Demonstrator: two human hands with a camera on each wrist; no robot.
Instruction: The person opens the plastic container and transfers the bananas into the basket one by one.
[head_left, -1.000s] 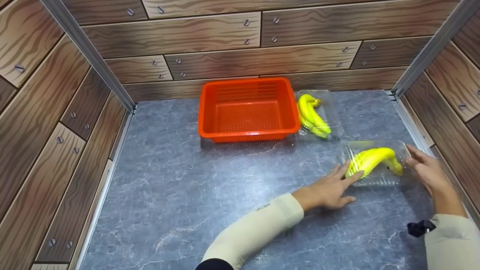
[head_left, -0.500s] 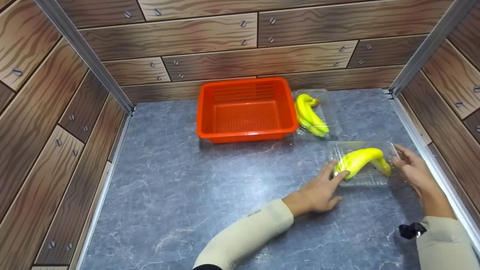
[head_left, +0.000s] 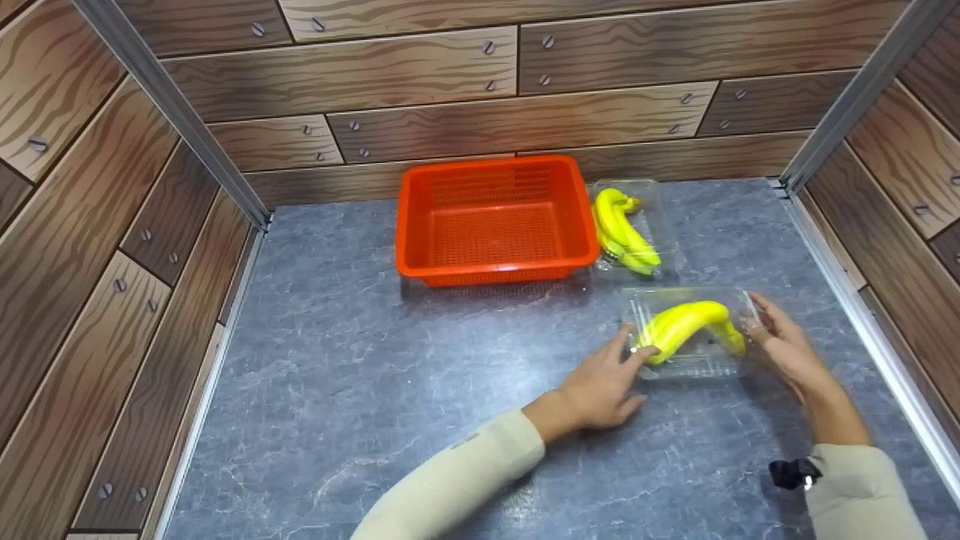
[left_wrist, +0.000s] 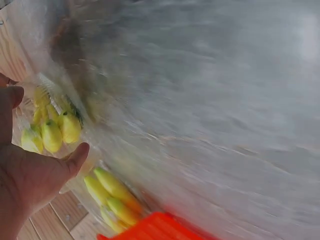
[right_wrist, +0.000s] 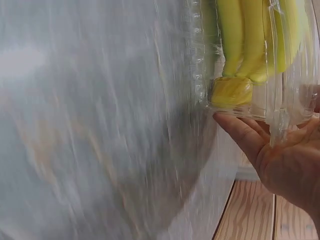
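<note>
A clear plastic clamshell box with a bunch of yellow bananas inside lies between the two hands at the right of the table. My right hand grips its right end; in the right wrist view the banana stems point toward the palm, and a thumb or finger runs under the box's edge. At the left end, my left hand has its fingers spread, fingertips touching the side and top, thumb standing apart. The left wrist view shows the banana tips facing this hand.
A red-orange plastic basket stands against the back wall. Close beside it on the right lies a second clear box with bananas. Wood-patterned walls enclose the grey marbled table at the back and sides.
Both hands and the box of bananas between them have moved left across the table, away from the right wall. The basket and second box have stayed put.
</note>
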